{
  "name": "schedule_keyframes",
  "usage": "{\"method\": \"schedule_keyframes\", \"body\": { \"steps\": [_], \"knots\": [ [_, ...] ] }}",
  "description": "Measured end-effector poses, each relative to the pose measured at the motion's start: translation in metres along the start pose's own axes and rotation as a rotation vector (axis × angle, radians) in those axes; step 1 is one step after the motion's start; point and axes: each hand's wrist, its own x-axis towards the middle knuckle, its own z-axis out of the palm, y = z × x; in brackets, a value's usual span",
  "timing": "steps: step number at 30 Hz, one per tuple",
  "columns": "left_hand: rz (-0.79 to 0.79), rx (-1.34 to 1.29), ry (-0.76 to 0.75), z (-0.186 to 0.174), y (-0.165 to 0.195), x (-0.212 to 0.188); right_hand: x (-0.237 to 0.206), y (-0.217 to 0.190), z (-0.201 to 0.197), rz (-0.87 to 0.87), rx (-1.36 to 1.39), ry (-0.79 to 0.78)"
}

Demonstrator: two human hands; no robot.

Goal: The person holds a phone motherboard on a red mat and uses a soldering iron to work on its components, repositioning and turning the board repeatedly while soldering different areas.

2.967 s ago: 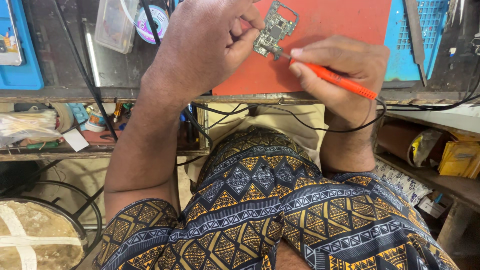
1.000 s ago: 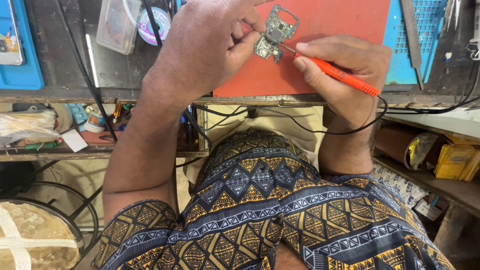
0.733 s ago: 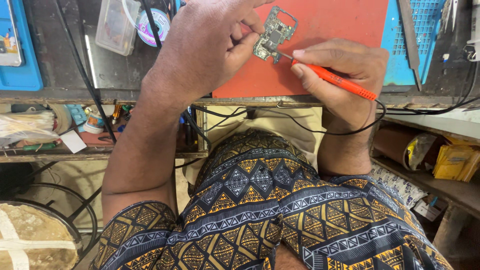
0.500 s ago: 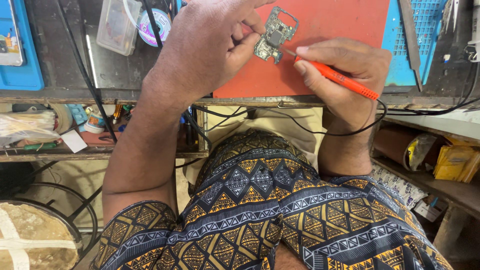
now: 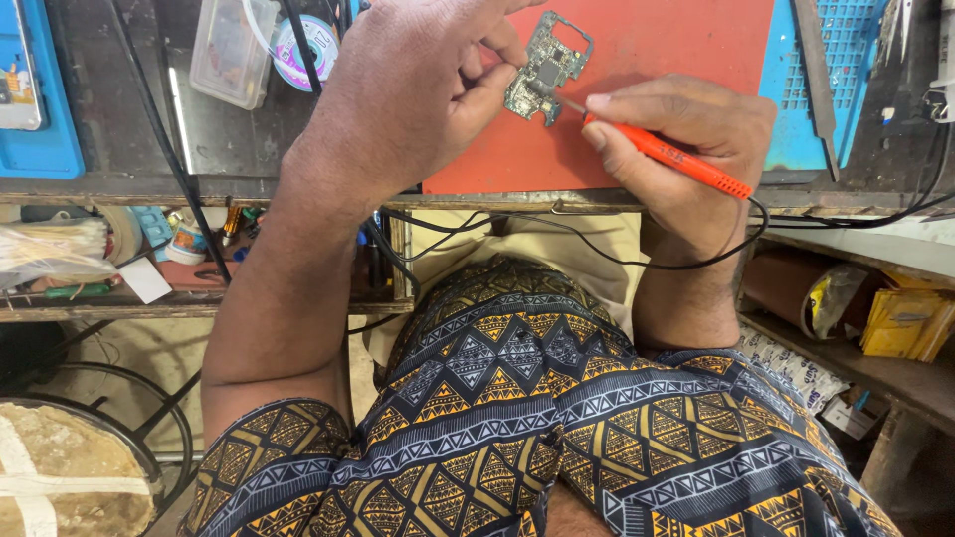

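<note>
My left hand (image 5: 418, 89) pinches a small green circuit board (image 5: 545, 68) by its lower left edge and holds it tilted above a red work mat (image 5: 676, 40). My right hand (image 5: 686, 134) grips an orange pen-shaped probe (image 5: 686, 164) like a pencil. Its thin metal tip touches the lower right part of the board. A black cable (image 5: 597, 254) runs from the probe's rear end under my right wrist and along the bench edge.
A clear plastic box (image 5: 231, 50) and a solder reel (image 5: 303, 45) sit at the bench's back left. A blue tray (image 5: 35, 99) lies far left, a blue perforated mat (image 5: 831, 70) with a metal tool far right. Shelves below hold small clutter and yellow boxes (image 5: 905, 323).
The board and both hands have shifted only slightly; the probe tip stays on the board throughout.
</note>
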Motion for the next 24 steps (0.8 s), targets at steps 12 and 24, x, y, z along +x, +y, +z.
{"method": "schedule_keyframes", "body": {
  "steps": [12,24],
  "knots": [
    [-0.014,-0.026,-0.02,0.0012,-0.0028,-0.0005,-0.0027,-0.0005,0.0011,-0.03,-0.006,-0.016],
    [-0.008,-0.026,-0.008,0.0008,-0.0025,-0.001,-0.0023,-0.0005,0.0014,-0.039,-0.023,-0.022]
  ]
}}
